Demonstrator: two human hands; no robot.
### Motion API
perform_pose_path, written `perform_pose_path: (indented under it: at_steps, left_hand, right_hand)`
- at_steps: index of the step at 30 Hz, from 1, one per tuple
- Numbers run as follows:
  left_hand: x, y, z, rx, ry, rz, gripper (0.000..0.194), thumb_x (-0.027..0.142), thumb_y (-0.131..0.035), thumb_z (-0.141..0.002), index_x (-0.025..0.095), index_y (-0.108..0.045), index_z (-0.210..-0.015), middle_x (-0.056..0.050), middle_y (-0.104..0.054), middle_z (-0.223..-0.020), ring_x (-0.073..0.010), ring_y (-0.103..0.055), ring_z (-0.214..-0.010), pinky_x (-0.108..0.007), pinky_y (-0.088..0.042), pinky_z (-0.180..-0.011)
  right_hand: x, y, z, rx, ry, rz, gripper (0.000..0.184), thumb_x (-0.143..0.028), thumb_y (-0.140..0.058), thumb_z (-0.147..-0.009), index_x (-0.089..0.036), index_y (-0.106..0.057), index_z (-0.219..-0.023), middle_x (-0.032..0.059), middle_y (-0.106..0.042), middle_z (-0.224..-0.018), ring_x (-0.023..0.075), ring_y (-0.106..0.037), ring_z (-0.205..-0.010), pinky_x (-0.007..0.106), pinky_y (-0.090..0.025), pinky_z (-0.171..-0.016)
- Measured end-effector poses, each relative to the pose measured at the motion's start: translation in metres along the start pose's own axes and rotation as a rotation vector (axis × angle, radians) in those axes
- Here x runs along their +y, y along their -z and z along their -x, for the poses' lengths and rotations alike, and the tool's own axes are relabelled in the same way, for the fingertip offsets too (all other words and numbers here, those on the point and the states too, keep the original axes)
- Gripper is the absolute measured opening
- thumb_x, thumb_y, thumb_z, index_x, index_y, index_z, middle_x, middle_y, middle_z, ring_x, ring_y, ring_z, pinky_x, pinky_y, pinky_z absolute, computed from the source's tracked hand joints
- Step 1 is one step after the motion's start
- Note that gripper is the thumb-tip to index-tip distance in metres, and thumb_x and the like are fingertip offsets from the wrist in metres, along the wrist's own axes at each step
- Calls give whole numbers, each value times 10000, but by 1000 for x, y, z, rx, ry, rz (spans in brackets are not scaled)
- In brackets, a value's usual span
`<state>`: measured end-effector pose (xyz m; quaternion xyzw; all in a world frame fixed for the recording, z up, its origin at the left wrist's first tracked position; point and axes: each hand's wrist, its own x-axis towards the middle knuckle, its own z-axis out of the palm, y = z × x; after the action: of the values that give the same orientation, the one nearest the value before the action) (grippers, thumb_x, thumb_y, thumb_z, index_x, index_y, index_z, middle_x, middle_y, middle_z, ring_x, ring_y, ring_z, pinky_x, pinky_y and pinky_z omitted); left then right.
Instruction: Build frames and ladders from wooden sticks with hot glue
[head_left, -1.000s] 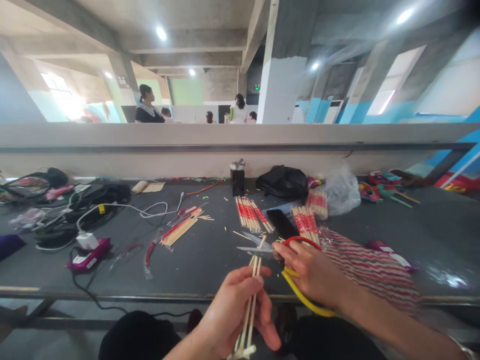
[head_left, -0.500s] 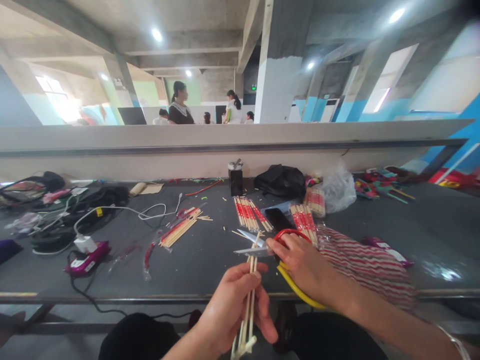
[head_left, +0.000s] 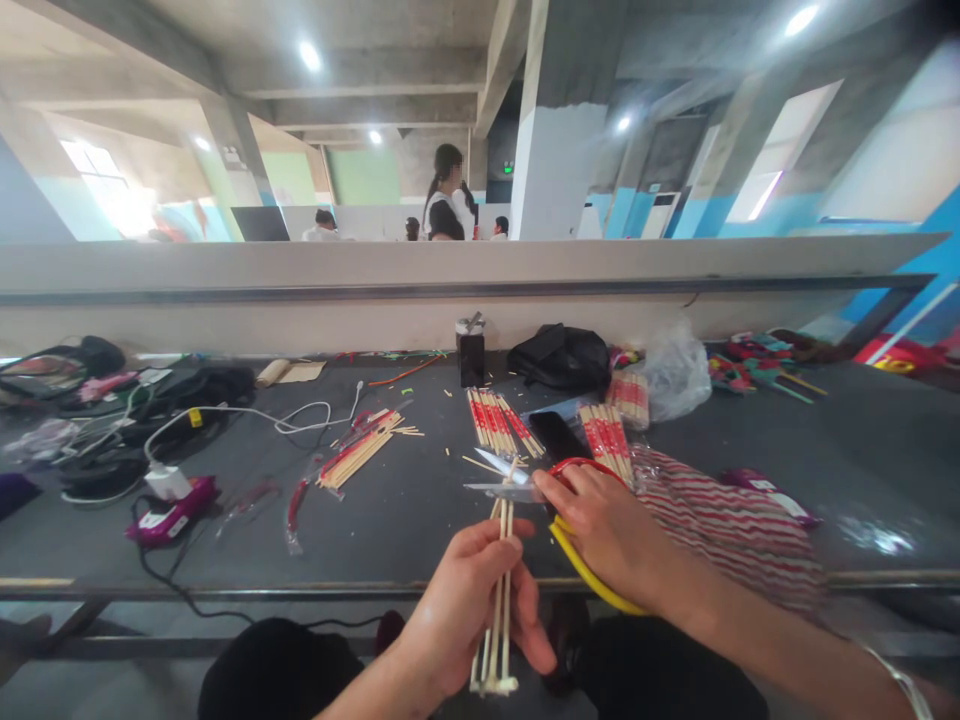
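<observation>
My left hand point(head_left: 469, 600) is closed round a small bundle of thin bamboo sticks point(head_left: 501, 590), held upright with the tips pointing away from me. My right hand point(head_left: 611, 535) grips a pair of scissors with red and yellow handles point(head_left: 570, 480). The open blades point(head_left: 499, 478) straddle the top ends of the sticks. Both hands hover just over the front edge of a dark grey table point(head_left: 405, 510).
Bundles of red-wrapped sticks point(head_left: 495, 425) lie mid-table, more loose sticks point(head_left: 360, 455) to the left. A black phone point(head_left: 559, 437), black bag point(head_left: 562, 358), plastic bag point(head_left: 675, 375), striped packet pile point(head_left: 720, 525), cables and a pink charger point(head_left: 169, 500) also rest there. People stand beyond the partition.
The scissor blades have moved onto the stick tips, and my left hand has turned the bundle more upright. A person in the background walked to the right.
</observation>
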<state>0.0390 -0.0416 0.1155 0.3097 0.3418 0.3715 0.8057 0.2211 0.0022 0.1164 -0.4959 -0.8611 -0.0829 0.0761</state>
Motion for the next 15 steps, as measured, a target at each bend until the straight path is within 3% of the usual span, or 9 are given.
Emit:
perform_pose_path:
  at_steps: [15]
  left_hand:
    - [1,1,-1,7,15,11,449,259,-431,-816,88,-422,-1232,6,-553,-441,-203,-591,-363,-228,-440,-367]
  right_hand:
    - [5,-2,-3,-24,33,83,383,-185,-514,-803,-184,-537,-1185,82,-567,-870,222,-542,-811,317,-399,-731]
